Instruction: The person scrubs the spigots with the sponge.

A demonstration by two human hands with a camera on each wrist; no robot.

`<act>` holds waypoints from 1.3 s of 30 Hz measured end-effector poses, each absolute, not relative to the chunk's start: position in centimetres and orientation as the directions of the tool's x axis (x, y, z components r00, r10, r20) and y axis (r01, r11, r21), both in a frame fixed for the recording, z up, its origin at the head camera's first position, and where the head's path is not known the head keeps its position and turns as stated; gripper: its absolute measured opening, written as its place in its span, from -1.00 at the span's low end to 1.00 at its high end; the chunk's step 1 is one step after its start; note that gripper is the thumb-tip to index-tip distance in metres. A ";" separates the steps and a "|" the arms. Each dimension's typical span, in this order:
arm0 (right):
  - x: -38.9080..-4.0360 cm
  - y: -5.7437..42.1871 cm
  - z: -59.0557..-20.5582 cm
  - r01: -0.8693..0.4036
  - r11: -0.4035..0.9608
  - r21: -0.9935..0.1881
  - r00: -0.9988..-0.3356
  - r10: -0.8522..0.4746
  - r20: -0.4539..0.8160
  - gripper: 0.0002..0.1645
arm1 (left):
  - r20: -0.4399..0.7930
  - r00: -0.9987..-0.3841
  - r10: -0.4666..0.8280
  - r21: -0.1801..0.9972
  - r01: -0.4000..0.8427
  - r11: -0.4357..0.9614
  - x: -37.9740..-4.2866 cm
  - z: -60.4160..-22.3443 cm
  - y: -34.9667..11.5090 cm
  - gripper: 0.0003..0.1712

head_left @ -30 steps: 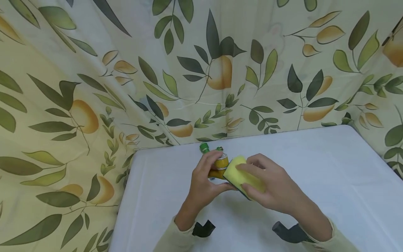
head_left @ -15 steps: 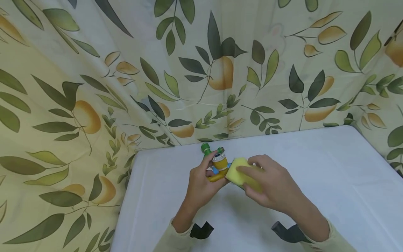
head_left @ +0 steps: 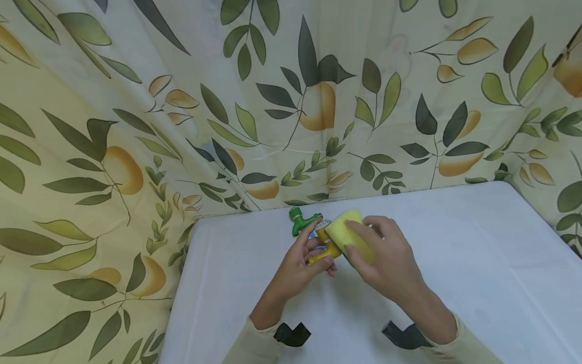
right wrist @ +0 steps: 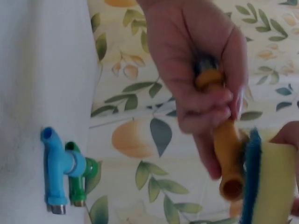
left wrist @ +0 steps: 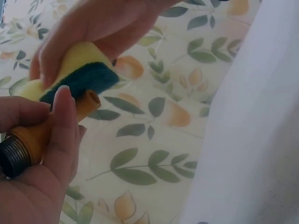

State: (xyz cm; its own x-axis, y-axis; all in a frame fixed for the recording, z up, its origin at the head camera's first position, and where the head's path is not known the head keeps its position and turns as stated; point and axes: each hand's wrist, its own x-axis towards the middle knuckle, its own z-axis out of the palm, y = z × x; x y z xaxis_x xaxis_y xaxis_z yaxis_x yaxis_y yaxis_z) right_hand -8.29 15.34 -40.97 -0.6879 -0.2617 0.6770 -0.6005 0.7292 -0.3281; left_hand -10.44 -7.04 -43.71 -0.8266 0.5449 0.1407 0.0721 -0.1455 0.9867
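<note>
My left hand [head_left: 293, 270] holds a yellow tap [left wrist: 39, 133] with a dark threaded end. In the right wrist view the fingers wrap round the tap's body [right wrist: 225, 140], and its open spout points toward the camera. My right hand [head_left: 394, 255] grips a yellow sponge [head_left: 347, 235] backed by a dark blue-green scouring layer [left wrist: 96, 77]. That scouring side lies against the tap near the spout in the right wrist view. From the head camera, the sponge covers part of the tap's knob side.
A green tap [head_left: 299, 221] lies on the white table [head_left: 454, 242] just beyond my left hand. A blue tap [right wrist: 58, 165] lies beside it, mostly hidden in the head view. Behind the table hangs a leaf-and-fruit patterned curtain [head_left: 373, 30].
The sponge and right hand have moved up and slightly left over the tap. The tap has tilted in my left hand, its knob now partly behind the sponge. More of the green tap shows.
</note>
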 end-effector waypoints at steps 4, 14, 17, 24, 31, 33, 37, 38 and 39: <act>-8.0 15.3 -40.7 -0.656 0.697 -0.288 -0.654 -0.336 0.678 -0.50 | 0.170 -0.750 0.639 0.971 0.018 -0.237 -10.8 -44.3 -7.6 0.00; -8.1 16.1 -39.7 -0.551 0.724 -0.414 -0.751 -0.215 0.624 -0.44 | 0.366 -0.529 0.765 0.858 -0.126 -0.498 -12.2 -45.8 -8.6 0.23; -8.0 15.8 -39.5 -0.573 0.719 -0.394 -0.738 -0.242 0.630 -0.43 | 0.371 -0.570 0.733 0.867 -0.069 -0.494 -12.2 -46.2 -8.4 0.29; -7.7 16.0 -38.9 -0.570 0.719 -0.398 -0.745 -0.249 0.618 -0.47 | 0.428 -0.608 0.669 0.843 0.001 -0.538 -12.1 -46.9 -7.9 0.25; -7.5 15.7 -38.8 -0.624 0.676 -0.390 -0.721 -0.307 0.621 -0.43 | 0.461 -0.616 0.639 0.817 0.014 -0.577 -12.1 -47.1 -7.2 0.26; -7.5 15.9 -38.8 -0.613 0.691 -0.384 -0.723 -0.292 0.627 -0.46 | 0.458 -0.627 0.630 0.816 0.014 -0.578 -12.0 -47.2 -7.1 0.23; -7.6 15.8 -38.9 -0.572 0.718 -0.397 -0.742 -0.245 0.624 -0.46 | 0.445 -0.639 0.627 0.817 0.002 -0.577 -11.9 -47.4 -6.9 0.19; -7.5 15.8 -38.9 -0.585 0.711 -0.390 -0.736 -0.263 0.624 -0.45 | 0.443 -0.644 0.624 0.815 0.000 -0.579 -11.9 -47.4 -6.9 0.19; -7.4 15.7 -39.0 -0.605 0.698 -0.383 -0.727 -0.287 0.624 -0.44 | 0.442 -0.649 0.620 0.814 -0.001 -0.581 -11.9 -47.5 -6.8 0.19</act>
State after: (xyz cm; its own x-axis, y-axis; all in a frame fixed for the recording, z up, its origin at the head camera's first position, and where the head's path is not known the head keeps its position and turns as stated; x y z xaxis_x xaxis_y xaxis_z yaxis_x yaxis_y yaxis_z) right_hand -7.41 15.71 -38.98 -0.7267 -0.2866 0.6243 -0.6047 0.6981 -0.3834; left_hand -11.87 -6.83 -47.49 -0.6489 0.6196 0.4417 -0.0006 -0.5809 0.8140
